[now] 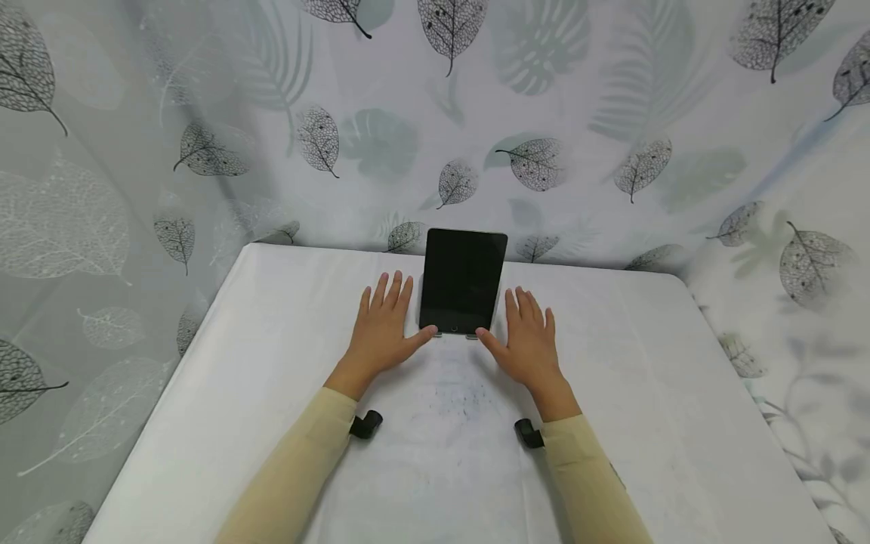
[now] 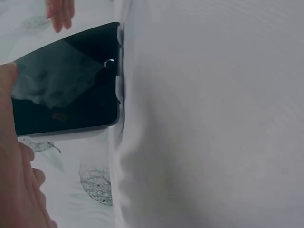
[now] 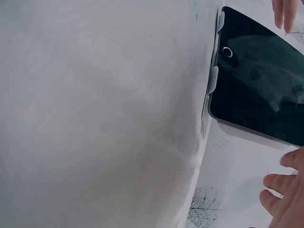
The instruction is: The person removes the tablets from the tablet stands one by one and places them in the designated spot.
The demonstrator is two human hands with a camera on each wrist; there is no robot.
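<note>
A black tablet (image 1: 464,279) with a round home button leans upright on a stand at the back of the table, its screen dark. Two small lips of the stand (image 2: 119,89) hold its lower edge. To the tablet's left is my left hand (image 1: 382,326), fingers straight and thumb pointing at the lower left corner. My right hand (image 1: 527,341) mirrors it on the other side, thumb by the lower right corner. Whether either thumb touches the tablet I cannot tell. Reflections show on the glass in both wrist views. Neither hand holds anything.
A white cloth covers the table (image 1: 612,378), with faint bluish marks in front of the tablet. A leaf-patterned curtain (image 1: 381,151) hangs behind and along the sides. Black wrist cameras (image 1: 367,425) protrude inward from both sleeves.
</note>
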